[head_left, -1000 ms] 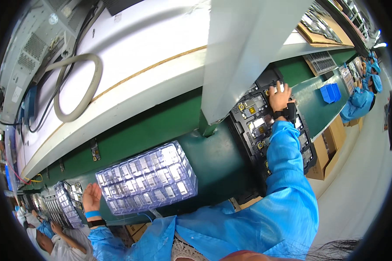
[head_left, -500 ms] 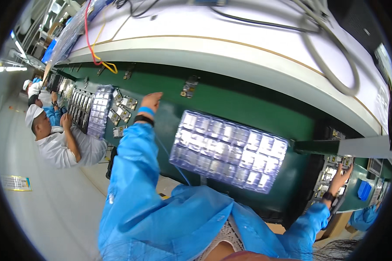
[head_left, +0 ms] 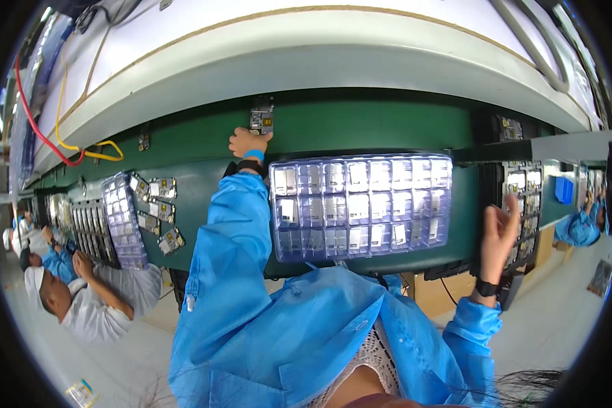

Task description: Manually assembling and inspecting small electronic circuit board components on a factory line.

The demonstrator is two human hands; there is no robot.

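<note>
Held the left hand (head_left: 249,141) half-curled at the near edge of a small, grey-and-silver, rectangular circuit board (head_left: 262,117) on the green bench (head_left: 360,119), too hidden to tell touch from grip; held the right hand (head_left: 500,236) wide near a black plastic tray (head_left: 493,179). Risked jostling white pieces (head_left: 400,234) in the clear, bluish plastic tray (head_left: 299,254) with the loose blue sleeve (head_left: 239,211), or dropping the circuit board through a shallow pinch.
</note>
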